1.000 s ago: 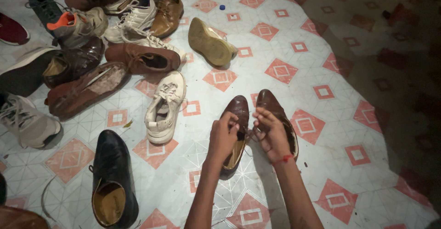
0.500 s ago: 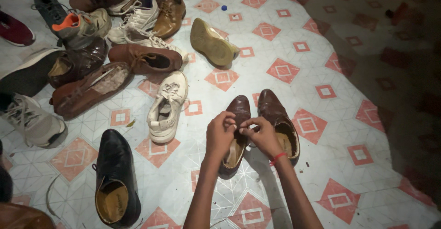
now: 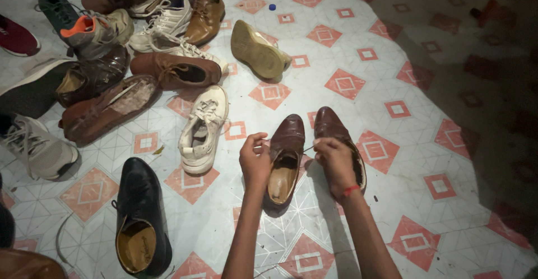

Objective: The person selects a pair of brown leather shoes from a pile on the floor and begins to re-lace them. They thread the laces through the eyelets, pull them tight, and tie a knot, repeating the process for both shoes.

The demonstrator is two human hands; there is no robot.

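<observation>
Both hands, left hand [image 3: 255, 161] and right hand [image 3: 335, 164], pinch a thin, limp lace [image 3: 307, 149] taut across a stiff brown leather shoe [image 3: 284, 156] on the tiled floor [image 3: 392, 77].

A tiled floor [image 3: 392, 77] is filling the whole view, its pale tiles carrying fine line patterns and red diamond insets with small white squares. Light is falling on the left and centre, while the upper right corner is lying in deep shadow. Dark specks and smudges are showing on the tiles. No wall, window or furniture is appearing.
</observation>
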